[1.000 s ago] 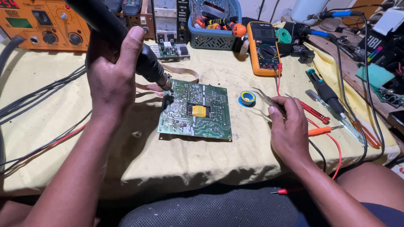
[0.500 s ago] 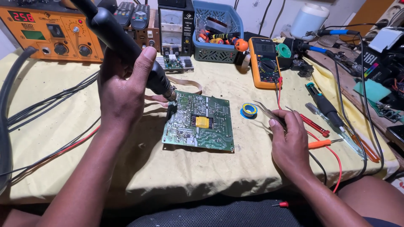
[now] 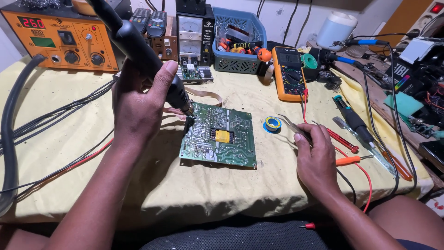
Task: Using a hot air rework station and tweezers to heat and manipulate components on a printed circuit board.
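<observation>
My left hand [image 3: 138, 104] grips the black handle of a hot-air tool [image 3: 143, 51], its nozzle pointing down at the upper left corner of a green circuit board [image 3: 222, 139]. The board lies flat on the yellow cloth and carries a yellow-taped part in its middle. My right hand [image 3: 314, 159] rests on the cloth to the right of the board and holds metal tweezers [image 3: 293, 125], tips pointing up-left, apart from the board. A small blue and yellow ring [image 3: 273, 124] lies between board and tweezers.
An orange rework station [image 3: 60, 39] stands back left, a black bench supply [image 3: 196, 32] and a blue basket [image 3: 243, 39] behind. An orange multimeter [image 3: 289, 71], screwdrivers [image 3: 356, 122] and red leads lie right. Black cables [image 3: 55, 115] run across the left.
The view has dropped and drawn closer to the bench. The hot-air nozzle stays over the board's upper left corner. My right hand keeps the tweezers beside the board.
</observation>
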